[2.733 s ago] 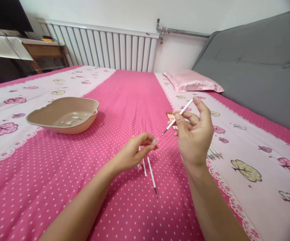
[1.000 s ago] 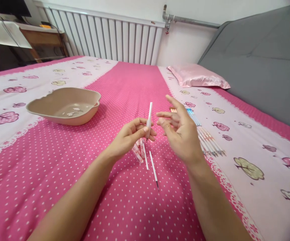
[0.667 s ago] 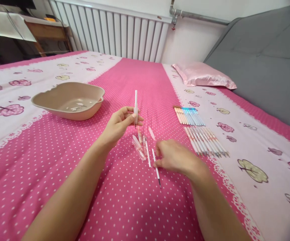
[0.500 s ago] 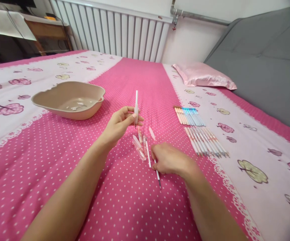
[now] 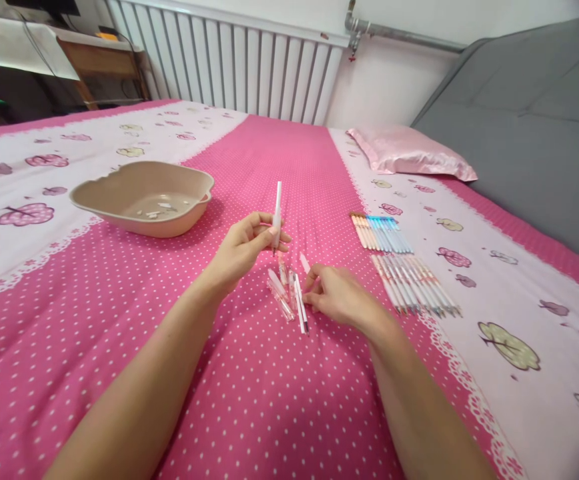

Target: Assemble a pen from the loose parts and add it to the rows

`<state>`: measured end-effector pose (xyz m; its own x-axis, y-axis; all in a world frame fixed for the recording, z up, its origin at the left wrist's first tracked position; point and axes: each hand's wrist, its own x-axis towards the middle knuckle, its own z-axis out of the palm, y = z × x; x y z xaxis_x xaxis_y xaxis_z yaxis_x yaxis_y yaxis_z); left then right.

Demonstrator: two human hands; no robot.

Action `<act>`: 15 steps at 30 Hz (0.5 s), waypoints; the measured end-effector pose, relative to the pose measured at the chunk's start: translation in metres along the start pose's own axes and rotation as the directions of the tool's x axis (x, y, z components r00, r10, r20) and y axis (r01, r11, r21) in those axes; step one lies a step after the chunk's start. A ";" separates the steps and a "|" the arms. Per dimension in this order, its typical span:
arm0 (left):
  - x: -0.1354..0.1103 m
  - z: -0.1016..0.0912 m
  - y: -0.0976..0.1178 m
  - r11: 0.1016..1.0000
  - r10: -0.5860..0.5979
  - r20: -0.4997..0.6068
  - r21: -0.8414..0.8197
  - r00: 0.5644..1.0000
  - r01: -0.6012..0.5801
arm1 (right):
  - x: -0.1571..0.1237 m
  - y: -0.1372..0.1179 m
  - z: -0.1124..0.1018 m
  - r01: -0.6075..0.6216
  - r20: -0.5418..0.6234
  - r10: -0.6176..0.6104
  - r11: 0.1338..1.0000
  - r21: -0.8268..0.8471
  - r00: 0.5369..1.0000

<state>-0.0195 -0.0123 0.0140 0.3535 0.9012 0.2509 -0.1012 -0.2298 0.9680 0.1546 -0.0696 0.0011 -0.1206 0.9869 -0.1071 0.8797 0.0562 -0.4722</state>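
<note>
My left hand (image 5: pixel 242 250) is closed in a pinch on a thin white pen refill (image 5: pixel 277 207), held upright above the pink dotted bedspread. My right hand (image 5: pixel 334 297) rests low on the bed, its fingertips closed on the end of a second white refill (image 5: pixel 303 319) that lies flat. That refill lies right beside another refill and a few clear pen barrels (image 5: pixel 279 293) in a small pile between my hands. A small clear cap (image 5: pixel 304 262) lies just beyond my right fingers.
A beige scalloped bowl (image 5: pixel 142 200) holding small bits sits to the far left. Two neat rows of pens (image 5: pixel 382 233) (image 5: pixel 414 277) lie to the right. A pink pillow (image 5: pixel 409 157), a grey headboard (image 5: pixel 529 120) and a white radiator (image 5: pixel 229 63) border the bed.
My right hand came down from beside the left hand onto the bed, took the loose refill and slid it up and left against the pile. The left hand kept its refill upright.
</note>
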 end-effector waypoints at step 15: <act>0.001 -0.001 -0.001 1.000 -0.015 -0.065 -0.005 0.998 0.014 | 0.010 -0.004 0.005 0.165 -0.240 -0.170 0.985 -0.041 0.956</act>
<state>-0.0201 -0.0110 0.0131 0.2941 0.9263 0.2356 -0.1009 -0.2150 0.9714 0.1480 -0.0606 -0.0024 -0.1546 0.9700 0.1877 0.8660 0.2245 -0.4469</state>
